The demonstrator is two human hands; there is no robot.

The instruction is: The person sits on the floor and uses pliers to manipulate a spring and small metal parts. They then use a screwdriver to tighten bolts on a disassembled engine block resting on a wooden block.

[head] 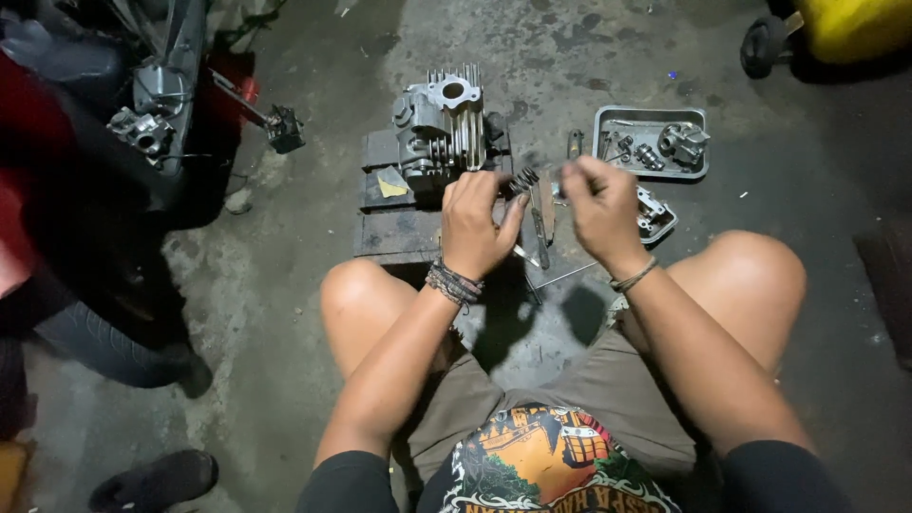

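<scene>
The left hand (472, 223) is curled, back to the camera, its fingers pinching a small coiled spring (523, 178) that sticks up just past the fingertips. The right hand (600, 204) is close beside it, fingers bunched together at their tips — it looks to be pinching something small, though the blur there hides what. The 2 hands sit near each other without touching, above a worn wooden block (399, 223) on the concrete floor (560, 57).

On that block, just beyond the left hand, stands a finned metal engine part (439, 123) with a round opening on top; a yellow scrap (390, 184) lies beside it. A thin metal rod (540, 233) lies on the floor between the hands, slanting toward the knees.

Behind the right hand — a shallow metal tray (652, 116) holding several small metal parts, and a pale metal cover (657, 215) partly hidden by the hand. A motorcycle (157, 95) stands at the left, and a dark shoe (157, 480) is at the lower left.
</scene>
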